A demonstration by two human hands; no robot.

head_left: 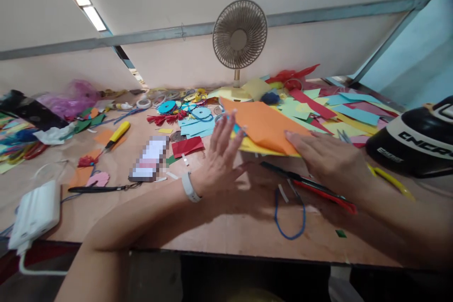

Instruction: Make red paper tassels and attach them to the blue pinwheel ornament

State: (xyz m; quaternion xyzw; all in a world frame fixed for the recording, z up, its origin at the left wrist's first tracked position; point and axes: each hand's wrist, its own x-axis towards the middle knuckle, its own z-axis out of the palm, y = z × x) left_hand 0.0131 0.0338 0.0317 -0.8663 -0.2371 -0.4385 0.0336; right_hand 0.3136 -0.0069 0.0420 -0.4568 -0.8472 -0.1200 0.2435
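Note:
My right hand [325, 155] grips the near right edge of an orange sheet of paper [265, 125], its thumb on the top face. Beneath that sheet shows the edge of a yellow sheet [247, 146]. My left hand [222, 155], fingers stretched and spread, is at the left edge of the orange sheet; whether it touches the paper I cannot tell. A grey band circles the left wrist. Below the sheets lie a black pen-like tool [279, 168], a red-handled tool [329, 194] partly behind my right forearm, and a blue cord loop [290, 236].
A phone [150, 158], a yellow-handled cutter [118, 134] and a white power bank [35, 212] lie on the left. Coloured paper scraps [361, 113] cover the back right. A fan [239, 35] stands behind; a black helmet-like object [414, 137] sits at right.

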